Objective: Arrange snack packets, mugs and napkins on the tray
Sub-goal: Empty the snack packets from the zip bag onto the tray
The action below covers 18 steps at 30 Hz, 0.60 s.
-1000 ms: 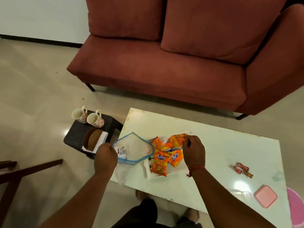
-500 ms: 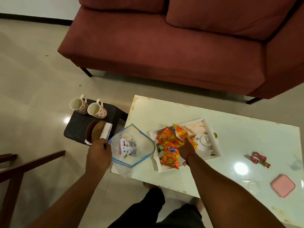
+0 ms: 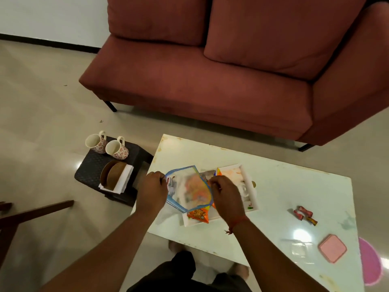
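Observation:
A white tray (image 3: 250, 182) lies on the white coffee table (image 3: 294, 190) with orange snack packets (image 3: 199, 214) in it. Over its left half I hold a clear zip bag (image 3: 189, 189) with a blue rim. My left hand (image 3: 151, 191) grips the bag's left edge and my right hand (image 3: 226, 197) grips its right edge. A small white packet (image 3: 171, 184) shows inside the bag. Two flowered mugs (image 3: 95, 142) (image 3: 116, 148) and white napkins (image 3: 124, 180) sit on a dark stool (image 3: 90, 171) to the left.
Brown round coasters (image 3: 110, 174) lie on the napkins. On the table's right are red sweets (image 3: 303, 213), a pink square lid (image 3: 332, 248) and a clear box (image 3: 299, 248). A red sofa (image 3: 210, 81) stands beyond the table; a wooden chair frame (image 3: 31, 213) is at the left.
My right hand left the snack packets and took hold of the bag's right edge. The bag now hangs over the tray's left part, covering the packets.

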Available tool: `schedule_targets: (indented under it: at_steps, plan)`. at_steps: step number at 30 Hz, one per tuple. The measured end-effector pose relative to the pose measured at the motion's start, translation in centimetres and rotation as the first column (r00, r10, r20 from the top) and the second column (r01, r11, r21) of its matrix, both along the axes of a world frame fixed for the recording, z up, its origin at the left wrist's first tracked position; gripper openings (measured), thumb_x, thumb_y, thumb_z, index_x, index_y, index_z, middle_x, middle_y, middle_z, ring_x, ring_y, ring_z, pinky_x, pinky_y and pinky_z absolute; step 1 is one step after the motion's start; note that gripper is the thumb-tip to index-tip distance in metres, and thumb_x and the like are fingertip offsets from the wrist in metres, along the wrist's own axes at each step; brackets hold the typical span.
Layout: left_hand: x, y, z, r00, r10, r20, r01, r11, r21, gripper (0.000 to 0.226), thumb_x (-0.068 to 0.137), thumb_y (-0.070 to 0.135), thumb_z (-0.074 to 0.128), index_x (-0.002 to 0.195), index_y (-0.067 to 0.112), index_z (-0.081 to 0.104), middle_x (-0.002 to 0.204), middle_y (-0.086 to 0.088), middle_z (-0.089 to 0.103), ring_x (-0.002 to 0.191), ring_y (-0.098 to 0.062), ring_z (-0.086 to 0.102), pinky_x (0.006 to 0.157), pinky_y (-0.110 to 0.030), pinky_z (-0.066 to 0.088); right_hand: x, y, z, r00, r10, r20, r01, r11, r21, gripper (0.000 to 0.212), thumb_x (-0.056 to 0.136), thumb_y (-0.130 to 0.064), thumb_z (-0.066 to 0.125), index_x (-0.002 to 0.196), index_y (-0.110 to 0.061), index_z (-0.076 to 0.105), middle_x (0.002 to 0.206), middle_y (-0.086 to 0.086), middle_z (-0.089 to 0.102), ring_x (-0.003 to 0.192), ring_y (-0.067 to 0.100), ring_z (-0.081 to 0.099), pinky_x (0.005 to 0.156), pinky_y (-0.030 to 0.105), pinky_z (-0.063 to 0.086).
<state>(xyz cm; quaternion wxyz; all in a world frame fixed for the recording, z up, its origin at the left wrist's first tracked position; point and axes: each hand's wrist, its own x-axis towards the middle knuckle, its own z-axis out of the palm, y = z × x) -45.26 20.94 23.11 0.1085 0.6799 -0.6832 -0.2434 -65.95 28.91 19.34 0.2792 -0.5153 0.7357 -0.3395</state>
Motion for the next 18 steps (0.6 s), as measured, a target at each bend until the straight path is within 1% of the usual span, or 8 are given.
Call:
schedule_targets:
  at_steps: [3,6,8,10,12,13,16,18]
  plan:
    - [-3.9,2.4,1.7,0.996,-0.086,-0.006,0.086,0.994,-0.074,0.019,0.1,0.021,0.048,0.088,0.013,0.061,0.082,0.004,0.052,0.076,-0.015,0.055,0.065,-0.026,0.042,-0.5,0.3,1.6,0.936,0.344,-0.07,-0.325,0.924,0.201,0.027,0.094,-0.014,0.049,0.116,-0.018,0.063,0.112,0.006,0.066,0.105,0.023,0.06,0.09,0.035,0.046]
    - [-7.5,5.0,3.2,0.989,-0.141,-0.041,0.135,0.983,-0.124,0.019,0.1,0.025,0.047,0.093,0.015,0.062,0.086,0.002,0.058,0.074,-0.011,0.054,0.065,-0.02,0.039,-1.6,0.2,2.4,0.824,0.557,-0.103,-0.464,0.768,0.441,0.049,0.096,-0.015,0.045,0.145,-0.023,0.041,0.126,0.014,0.059,0.116,0.031,0.056,0.095,0.038,0.046]
    - [-9.9,6.6,4.1,0.985,-0.165,-0.059,0.155,0.978,-0.14,0.02,0.1,0.027,0.047,0.096,0.016,0.062,0.089,0.002,0.06,0.075,-0.011,0.056,0.067,-0.017,0.041,-2.8,0.2,2.9,0.754,0.641,-0.143,-0.479,0.686,0.548,0.06,0.096,-0.013,0.044,0.152,-0.026,0.026,0.136,0.018,0.052,0.119,0.035,0.054,0.095,0.041,0.047]
    - [-12.2,8.0,5.1,0.979,-0.185,-0.087,0.168,0.971,-0.173,0.018,0.1,0.026,0.047,0.097,0.016,0.062,0.09,0.003,0.059,0.077,-0.011,0.055,0.069,-0.017,0.04,-4.3,0.2,3.3,0.674,0.708,-0.211,-0.458,0.624,0.633,0.066,0.095,-0.013,0.044,0.155,-0.025,0.017,0.152,0.023,0.033,0.126,0.039,0.049,0.1,0.045,0.045]
    - [-14.2,8.7,5.9,0.973,-0.197,-0.119,0.169,0.962,-0.214,0.016,0.099,0.024,0.049,0.096,0.017,0.062,0.09,0.003,0.059,0.078,-0.01,0.055,0.069,-0.019,0.044,-5.9,0.3,3.6,0.634,0.727,-0.262,-0.379,0.588,0.714,0.068,0.096,-0.021,0.044,0.155,-0.027,0.01,0.159,0.026,0.012,0.133,0.043,0.042,0.105,0.048,0.04]
    - [-15.0,9.1,6.3,0.971,-0.201,-0.129,0.167,0.957,-0.235,0.015,0.099,0.023,0.049,0.095,0.017,0.062,0.09,0.003,0.06,0.078,-0.01,0.055,0.07,-0.021,0.047,-6.8,0.4,3.7,0.627,0.727,-0.279,-0.335,0.575,0.746,0.066,0.098,-0.026,0.042,0.155,-0.025,0.01,0.159,0.027,0.009,0.136,0.043,0.038,0.107,0.049,0.037]
    - [-17.0,9.9,7.3,0.964,-0.215,-0.157,0.165,0.945,-0.283,0.016,0.1,0.023,0.049,0.097,0.015,0.063,0.092,0.002,0.061,0.082,-0.01,0.056,0.074,-0.022,0.05,-9.3,0.9,4.1,0.639,0.706,-0.305,-0.27,0.577,0.771,0.05,0.099,-0.029,0.042,0.147,-0.015,0.034,0.156,0.021,0.028,0.137,0.04,0.039,0.105,0.047,0.038]
    - [-18.1,10.4,7.7,0.961,-0.216,-0.172,0.159,0.943,-0.292,0.019,0.101,0.025,0.048,0.1,0.015,0.064,0.095,0.003,0.062,0.085,-0.011,0.058,0.076,-0.022,0.052,-10.3,1.4,4.5,0.574,0.72,-0.39,-0.241,0.604,0.76,0.045,0.099,-0.029,0.039,0.143,-0.017,0.04,0.152,0.016,0.037,0.134,0.036,0.043,0.1,0.046,0.041]
